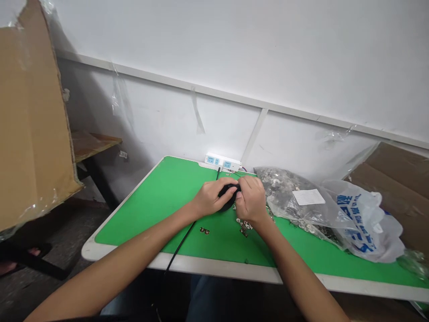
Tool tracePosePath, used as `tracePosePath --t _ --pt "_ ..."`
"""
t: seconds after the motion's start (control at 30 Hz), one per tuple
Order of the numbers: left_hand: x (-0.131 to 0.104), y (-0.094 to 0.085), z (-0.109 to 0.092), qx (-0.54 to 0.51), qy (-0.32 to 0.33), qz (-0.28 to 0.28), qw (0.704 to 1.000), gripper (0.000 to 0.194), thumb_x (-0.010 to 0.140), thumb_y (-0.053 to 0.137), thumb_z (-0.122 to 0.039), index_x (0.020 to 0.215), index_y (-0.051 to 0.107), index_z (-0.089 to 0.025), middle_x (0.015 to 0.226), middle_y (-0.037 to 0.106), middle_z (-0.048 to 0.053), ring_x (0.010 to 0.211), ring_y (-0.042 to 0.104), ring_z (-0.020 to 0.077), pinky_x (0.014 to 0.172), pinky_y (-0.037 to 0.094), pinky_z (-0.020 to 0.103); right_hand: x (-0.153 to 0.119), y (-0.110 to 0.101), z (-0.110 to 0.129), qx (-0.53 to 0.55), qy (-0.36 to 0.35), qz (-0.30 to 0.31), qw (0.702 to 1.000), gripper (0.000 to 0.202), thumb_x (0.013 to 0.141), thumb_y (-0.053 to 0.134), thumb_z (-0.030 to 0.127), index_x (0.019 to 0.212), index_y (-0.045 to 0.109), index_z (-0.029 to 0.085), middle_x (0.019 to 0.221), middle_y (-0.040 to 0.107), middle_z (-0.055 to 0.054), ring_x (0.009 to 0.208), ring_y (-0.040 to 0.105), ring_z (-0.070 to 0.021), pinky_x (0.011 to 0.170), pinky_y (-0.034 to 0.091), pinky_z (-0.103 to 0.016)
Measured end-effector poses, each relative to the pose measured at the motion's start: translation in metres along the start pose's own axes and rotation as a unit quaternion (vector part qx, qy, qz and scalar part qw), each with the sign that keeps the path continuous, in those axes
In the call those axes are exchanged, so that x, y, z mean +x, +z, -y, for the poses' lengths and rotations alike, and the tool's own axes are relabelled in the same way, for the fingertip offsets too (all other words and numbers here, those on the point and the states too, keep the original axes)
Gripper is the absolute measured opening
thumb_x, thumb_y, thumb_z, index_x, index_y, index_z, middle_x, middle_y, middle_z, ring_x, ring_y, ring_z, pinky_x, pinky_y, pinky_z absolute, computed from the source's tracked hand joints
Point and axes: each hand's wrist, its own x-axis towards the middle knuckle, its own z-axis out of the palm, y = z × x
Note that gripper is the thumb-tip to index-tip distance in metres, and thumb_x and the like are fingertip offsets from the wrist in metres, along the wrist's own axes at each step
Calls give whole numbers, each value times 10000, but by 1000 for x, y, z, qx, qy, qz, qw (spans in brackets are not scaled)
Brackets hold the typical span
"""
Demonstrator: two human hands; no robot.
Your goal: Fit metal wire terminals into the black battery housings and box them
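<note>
A rounded black object (227,201) is between my hands over the green tabletop; its kind is mostly hidden by my fingers. My left hand (213,195) wraps around its left side and top, with the thumb laid across it. Against its right side my right hand (250,200) is closed, fingers curled; whatever sits inside that grip is hidden. Small metal pieces (244,227) lie in a loose group below my right hand. Two more metal pieces (204,230) rest apart on the green surface, below my left hand.
Behind my hands, a white power strip (223,162) stands at the table's back edge. A black cable (181,245) crosses the green table (144,197). On the right lie a clear bag of parts (284,183) and a printed white plastic bag (368,223). Cardboard (33,116) rises at left.
</note>
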Motion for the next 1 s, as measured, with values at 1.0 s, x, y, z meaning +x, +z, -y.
tracePosePath --t 1.0 --pt "-1 1 3 77 102 -16 992 228 1071 515 -234 1275 609 -196 1122 798 71 982 790 161 869 637 268 3 -3 9 -71 0 -16 997 150 914 406 228 781 471 255 723 542 -54 698 444 -255 710 308 -400"
